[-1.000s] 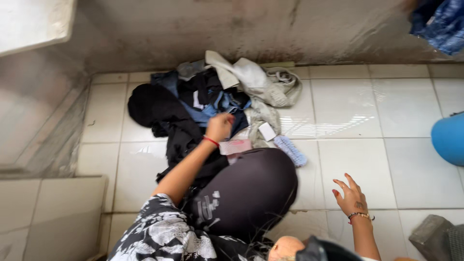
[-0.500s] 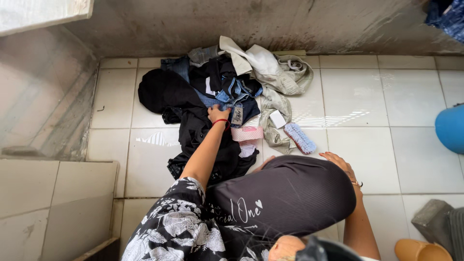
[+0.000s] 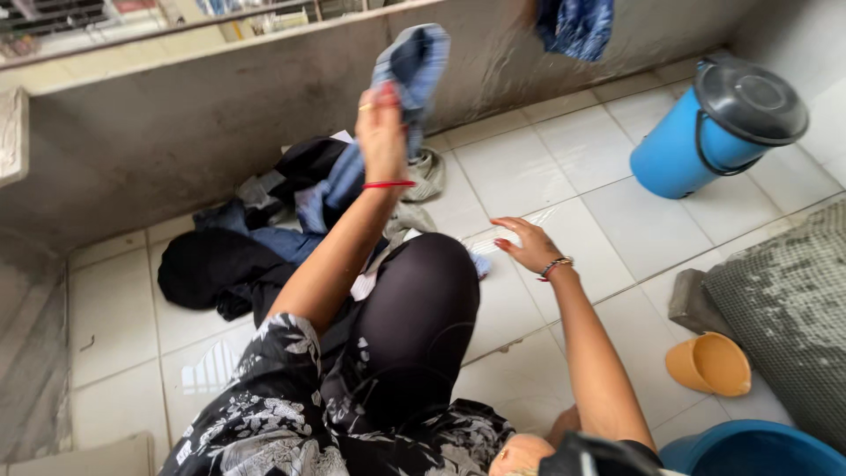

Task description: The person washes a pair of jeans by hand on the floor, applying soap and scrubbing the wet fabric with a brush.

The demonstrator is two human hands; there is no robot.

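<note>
Your left hand (image 3: 382, 132) is raised above the clothes pile (image 3: 264, 229), closed around a denim garment (image 3: 407, 70) that hangs from it down toward the pile. The pile lies on the tiled floor (image 3: 546, 167), against the foot of the low wall (image 3: 220, 106), ahead and left of your bent knee (image 3: 423, 282). Your right hand (image 3: 524, 245) hovers just right of the knee, over the floor, fingers spread. Lidded bucket (image 3: 714, 132) stands far right, near the wall, well apart from the pile. Small bowl (image 3: 709, 363) sits on the floor at near right, beside a block (image 3: 696, 304) and a mat (image 3: 784, 308). Another tub's rim (image 3: 749, 454) lies at the bottom right edge.
</note>
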